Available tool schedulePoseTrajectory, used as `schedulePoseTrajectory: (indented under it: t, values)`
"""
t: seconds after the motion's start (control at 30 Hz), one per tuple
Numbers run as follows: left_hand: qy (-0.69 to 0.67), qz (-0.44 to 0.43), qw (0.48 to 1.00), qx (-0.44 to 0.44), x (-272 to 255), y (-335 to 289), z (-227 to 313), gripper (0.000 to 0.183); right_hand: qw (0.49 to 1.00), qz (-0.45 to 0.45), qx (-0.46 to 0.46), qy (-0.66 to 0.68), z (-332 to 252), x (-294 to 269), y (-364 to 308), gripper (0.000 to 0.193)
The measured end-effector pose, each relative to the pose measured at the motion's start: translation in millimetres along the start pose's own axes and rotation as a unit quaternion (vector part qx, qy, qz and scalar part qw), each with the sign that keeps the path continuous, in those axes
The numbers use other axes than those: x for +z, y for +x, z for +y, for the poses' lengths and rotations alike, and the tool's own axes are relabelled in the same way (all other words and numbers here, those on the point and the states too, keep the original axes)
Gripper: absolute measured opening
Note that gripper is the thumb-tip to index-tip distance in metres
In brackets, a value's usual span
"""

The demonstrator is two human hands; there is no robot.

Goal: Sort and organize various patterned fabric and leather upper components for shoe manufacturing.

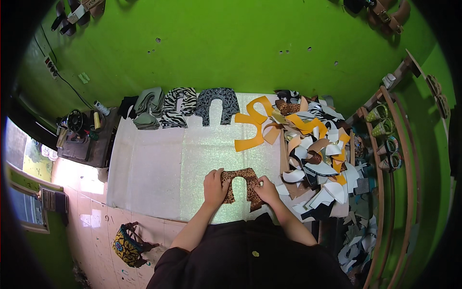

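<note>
A U-shaped piece of leopard-print material [239, 174] lies at the near side of the white table [144, 164], its opening toward me. My left hand [215, 187] is closed on its left leg, with the thumb toward the piece. On the right leg, my right hand [266, 189] grips the edge between bent fingers and thumb. Beyond them, along the table's far edge, are U-shaped pieces in black-and-white pattern [215, 98], zebra print [180, 100] and grey-green [149, 101]. Orange-yellow cut pieces [249, 143] lie right of these.
A big heap of offcuts [315, 149] covers the table's right side and spills over its near corner. At the left stands a sewing machine [74, 120] with thread cones. A stool with a patterned seat [126, 245] is on the floor. Shoes hang on a wooden rack [380, 126] at right.
</note>
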State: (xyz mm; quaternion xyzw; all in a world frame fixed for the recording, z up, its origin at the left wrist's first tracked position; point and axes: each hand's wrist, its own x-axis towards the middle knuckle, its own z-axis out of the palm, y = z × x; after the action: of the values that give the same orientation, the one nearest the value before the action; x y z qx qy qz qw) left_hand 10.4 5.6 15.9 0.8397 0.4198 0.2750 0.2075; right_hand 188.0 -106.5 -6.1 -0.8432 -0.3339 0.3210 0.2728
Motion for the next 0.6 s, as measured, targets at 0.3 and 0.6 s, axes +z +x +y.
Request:
schedulePoseTrajectory:
  t: [0.3,0.6]
  values:
    - [-0.036,-0.257,0.964,0.056,-11,-22,-28,0.043,0.999,-0.036,0.005,-0.009,8,-2,-3,0.039]
    - [0.120,-0.336,0.929,0.099,-28,-19,-12,0.076,0.997,-0.050,0.003,-0.062,-8,-19,-9,0.042]
